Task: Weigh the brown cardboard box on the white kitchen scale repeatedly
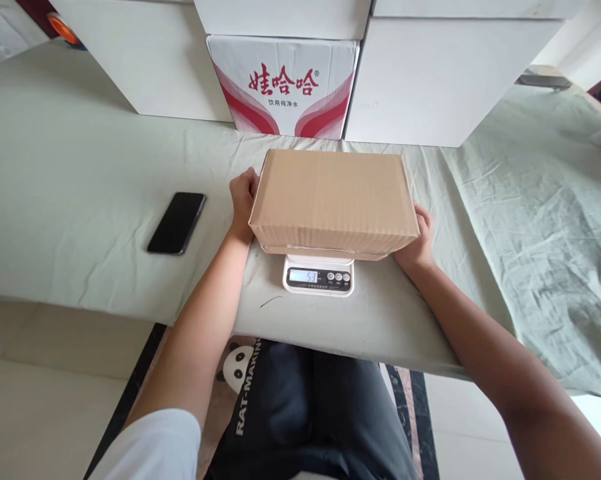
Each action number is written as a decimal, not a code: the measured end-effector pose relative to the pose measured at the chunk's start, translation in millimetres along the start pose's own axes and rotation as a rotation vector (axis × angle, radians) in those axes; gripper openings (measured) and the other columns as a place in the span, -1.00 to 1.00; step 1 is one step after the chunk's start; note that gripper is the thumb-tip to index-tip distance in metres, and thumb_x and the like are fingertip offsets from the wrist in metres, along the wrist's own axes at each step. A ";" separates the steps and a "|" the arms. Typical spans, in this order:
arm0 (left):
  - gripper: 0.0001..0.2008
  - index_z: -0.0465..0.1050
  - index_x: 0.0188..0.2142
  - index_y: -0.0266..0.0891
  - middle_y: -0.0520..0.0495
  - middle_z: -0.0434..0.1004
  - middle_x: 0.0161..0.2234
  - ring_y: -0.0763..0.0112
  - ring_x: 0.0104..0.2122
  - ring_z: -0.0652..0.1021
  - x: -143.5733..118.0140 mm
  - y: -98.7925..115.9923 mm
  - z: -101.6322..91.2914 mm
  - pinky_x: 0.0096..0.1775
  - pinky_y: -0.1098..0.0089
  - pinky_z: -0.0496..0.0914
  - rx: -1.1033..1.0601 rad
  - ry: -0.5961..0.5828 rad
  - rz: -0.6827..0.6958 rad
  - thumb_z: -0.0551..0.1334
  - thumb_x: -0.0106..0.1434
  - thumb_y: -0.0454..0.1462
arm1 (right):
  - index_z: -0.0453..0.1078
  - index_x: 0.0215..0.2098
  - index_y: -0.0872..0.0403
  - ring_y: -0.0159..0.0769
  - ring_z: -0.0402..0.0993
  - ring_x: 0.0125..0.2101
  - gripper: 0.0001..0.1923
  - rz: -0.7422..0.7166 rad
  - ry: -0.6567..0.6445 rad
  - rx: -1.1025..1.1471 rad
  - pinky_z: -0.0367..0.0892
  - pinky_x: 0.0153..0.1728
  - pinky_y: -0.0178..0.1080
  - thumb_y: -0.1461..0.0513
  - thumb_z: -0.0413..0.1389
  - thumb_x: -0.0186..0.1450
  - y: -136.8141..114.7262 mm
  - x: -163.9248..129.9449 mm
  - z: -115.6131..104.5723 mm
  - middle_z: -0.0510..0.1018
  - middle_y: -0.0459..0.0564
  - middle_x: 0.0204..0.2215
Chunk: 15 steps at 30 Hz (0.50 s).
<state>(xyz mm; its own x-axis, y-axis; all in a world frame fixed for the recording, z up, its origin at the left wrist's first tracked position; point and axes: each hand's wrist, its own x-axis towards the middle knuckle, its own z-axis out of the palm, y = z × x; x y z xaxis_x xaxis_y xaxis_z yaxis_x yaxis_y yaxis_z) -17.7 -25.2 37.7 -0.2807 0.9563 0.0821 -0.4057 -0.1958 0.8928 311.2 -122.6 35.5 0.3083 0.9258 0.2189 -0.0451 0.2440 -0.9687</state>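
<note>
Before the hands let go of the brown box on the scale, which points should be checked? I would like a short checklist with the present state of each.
1. Cardboard box sits over the scale: ok, though it overhangs the platform on both sides.
2. Display readable: ok, the front panel is uncovered and shows digits.
3. Left hand off the box: not ok, it is against the left end.
4. Right hand off the box: not ok, it holds the right front corner.
5. Box clear of the phone and of the printed carton behind: ok, both stand apart.
6. Box level on the platform: cannot tell, the underside is hidden.
</note>
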 end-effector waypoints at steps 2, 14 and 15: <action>-0.35 0.01 -0.59 -0.11 0.14 -0.06 -0.62 0.46 -0.55 0.05 -0.5 4.4 2.2 -0.45 0.31 0.06 0.031 0.022 0.030 0.07 0.69 -0.44 | 0.27 -0.55 -0.05 -0.29 0.06 -0.41 -0.60 0.035 0.019 0.003 0.04 -0.35 -0.15 0.08 0.32 0.32 -3.6 1.7 2.0 0.18 -0.13 -0.53; -0.33 0.04 -0.60 -0.14 0.15 -0.02 -0.64 0.52 -0.58 0.08 -4.9 9.4 5.4 -0.48 0.37 0.04 0.000 0.012 0.013 0.08 0.69 -0.49 | 0.22 -0.58 0.00 -0.44 0.08 -0.50 -0.62 0.138 0.114 0.076 0.00 -0.44 -0.25 0.11 0.35 0.13 -8.3 6.4 7.7 0.15 -0.21 -0.60; -0.33 0.05 -0.61 -0.14 0.15 -0.01 -0.64 0.52 -0.58 0.09 -4.0 8.2 4.4 -0.48 0.36 0.05 -0.002 0.019 0.011 0.09 0.69 -0.49 | 0.23 -0.58 0.00 -0.45 0.08 -0.51 -0.62 0.140 0.119 0.076 0.00 -0.45 -0.26 0.10 0.36 0.11 -7.7 6.5 7.4 0.15 -0.22 -0.60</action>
<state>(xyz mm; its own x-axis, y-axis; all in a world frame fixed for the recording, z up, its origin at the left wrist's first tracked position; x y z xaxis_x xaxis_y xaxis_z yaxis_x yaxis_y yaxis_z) -16.0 -29.6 46.6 -0.3015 0.9498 0.0833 -0.4042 -0.2064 0.8911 306.5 -116.3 45.3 0.4043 0.9124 0.0631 -0.1660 0.1410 -0.9760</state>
